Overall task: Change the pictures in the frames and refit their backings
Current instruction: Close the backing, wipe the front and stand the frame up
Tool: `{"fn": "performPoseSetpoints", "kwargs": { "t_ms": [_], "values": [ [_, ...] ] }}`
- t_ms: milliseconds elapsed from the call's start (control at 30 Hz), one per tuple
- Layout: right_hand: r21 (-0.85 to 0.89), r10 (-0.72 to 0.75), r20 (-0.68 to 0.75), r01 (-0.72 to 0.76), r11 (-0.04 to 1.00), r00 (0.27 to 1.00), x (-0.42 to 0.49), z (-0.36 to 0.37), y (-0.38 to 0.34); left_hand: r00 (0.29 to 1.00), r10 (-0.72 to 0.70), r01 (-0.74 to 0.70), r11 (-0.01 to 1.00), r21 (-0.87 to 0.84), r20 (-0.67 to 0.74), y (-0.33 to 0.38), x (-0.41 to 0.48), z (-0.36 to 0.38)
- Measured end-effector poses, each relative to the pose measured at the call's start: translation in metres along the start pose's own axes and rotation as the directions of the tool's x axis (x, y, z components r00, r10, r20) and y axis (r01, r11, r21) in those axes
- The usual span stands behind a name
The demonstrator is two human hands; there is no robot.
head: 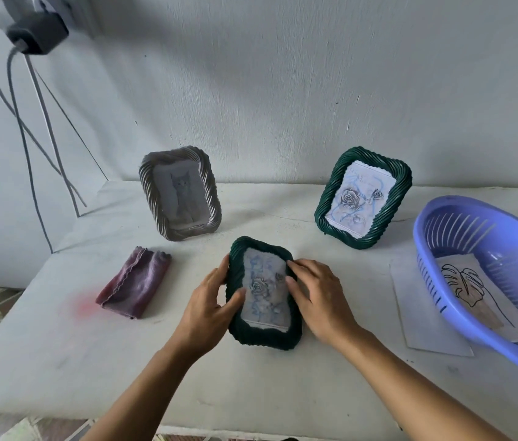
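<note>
Dark green frame (264, 337) with a rose picture (260, 288) lies on the tabletop (251, 393), left of the purple basket (442, 218). The left hand (206, 307) grip holds its rim; the right hand (321, 300) rests on it, grip wide.

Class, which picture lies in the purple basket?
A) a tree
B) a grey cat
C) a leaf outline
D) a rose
C: the sheet lying inside the purple basket bears a black line drawing of a leaf.
</note>
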State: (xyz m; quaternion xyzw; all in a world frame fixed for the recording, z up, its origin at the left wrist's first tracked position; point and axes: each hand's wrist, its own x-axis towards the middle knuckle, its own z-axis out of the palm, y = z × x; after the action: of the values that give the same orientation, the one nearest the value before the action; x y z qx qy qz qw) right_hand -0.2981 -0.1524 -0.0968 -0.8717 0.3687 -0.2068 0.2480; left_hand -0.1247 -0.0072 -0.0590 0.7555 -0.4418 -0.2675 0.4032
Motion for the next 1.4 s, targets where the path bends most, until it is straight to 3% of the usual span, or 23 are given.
{"fn": "performPoseSetpoints", "kwargs": {
  "t_ms": [100, 267, 600, 767, 933, 1033, 1200, 1400],
  "values": [
    [-0.021, 0.003, -0.05, -0.004, 1.0, 0.999, 0.002, 0.002, 0.004, 0.999, 0.02, -0.008, 0.928, 0.371, -0.029, -0.01, 0.001, -0.002],
    [-0.083, -0.057, -0.076, 0.05, 0.995, 0.996, -0.002, 0.009, 0.018, 0.999, 0.03, -0.007, 0.741, 0.671, -0.023, -0.026, -0.01, 0.011],
    [-0.063, -0.044, -0.146, 0.035, 0.997, 0.988, 0.001, 0.011, 0.016, 0.994, -0.005, 0.072, 0.768, 0.636, -0.107, -0.037, -0.01, 0.007],
    [-0.185, -0.062, -0.196, 0.025, 0.982, 0.979, 0.014, 0.011, 0.008, 0.992, 0.058, 0.022, 0.792, 0.61, -0.111, -0.037, -0.004, -0.01],
    [-0.176, -0.044, -0.218, 0.006, 0.984, 0.975, 0.018, 0.015, 0.007, 0.897, 0.078, 0.151, 0.871, 0.468, -0.435, -0.047, 0.009, -0.058],
    [-0.126, -0.039, -0.237, 0.009, 0.992, 0.971, 0.016, 0.015, 0.011, 0.823, -0.058, 0.349, 0.837, 0.422, -0.565, -0.059, 0.006, -0.091],
    [-0.082, -0.069, -0.252, 0.049, 0.995, 0.965, 0.016, 0.013, 0.013, 0.851, -0.248, 0.476, 0.736, 0.481, -0.463, -0.081, 0.005, -0.124],
    [-0.097, -0.064, -0.231, 0.042, 0.994, 0.971, 0.015, 0.015, 0.014, 0.894, -0.272, 0.404, 0.834, 0.376, -0.356, -0.076, 0.012, -0.132]
  ]
}}
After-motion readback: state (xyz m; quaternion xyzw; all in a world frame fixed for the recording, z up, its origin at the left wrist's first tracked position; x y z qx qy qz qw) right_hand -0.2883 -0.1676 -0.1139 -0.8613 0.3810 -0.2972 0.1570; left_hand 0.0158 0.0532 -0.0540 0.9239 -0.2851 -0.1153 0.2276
